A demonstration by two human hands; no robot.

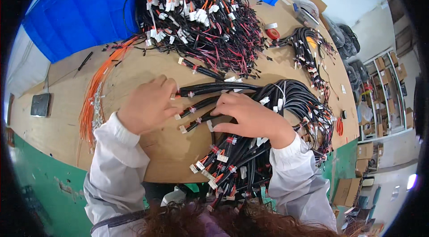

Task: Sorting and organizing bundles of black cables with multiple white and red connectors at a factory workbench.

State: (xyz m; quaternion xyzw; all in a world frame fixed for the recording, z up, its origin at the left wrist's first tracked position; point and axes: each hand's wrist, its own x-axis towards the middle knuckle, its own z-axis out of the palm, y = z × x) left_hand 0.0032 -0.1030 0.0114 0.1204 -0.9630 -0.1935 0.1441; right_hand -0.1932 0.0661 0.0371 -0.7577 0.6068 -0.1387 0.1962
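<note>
On the wooden tabletop, my left hand (149, 105) is beside the ends of several black cables (214, 87). Its thumb and fingers are apart, with the fingertips close to a small white connector (173, 96); whether they touch it is unclear. My right hand (252, 115) rests over the same cables, fingers bent and thumb spread away from them. Between that thumb and forefinger shows a white tag (210, 125) on a cable. The cables run under the right hand into a looped bundle (295, 94). More cable ends with white connectors (222, 158) hang over the near table edge.
A large heap of black and pink wire harnesses (201, 22) fills the back, against a blue bin (85, 9). Orange wires (100, 89) lie at left, near a dark flat device (40, 105). Tape rolls (272, 33) and another harness bundle (308, 49) are at back right.
</note>
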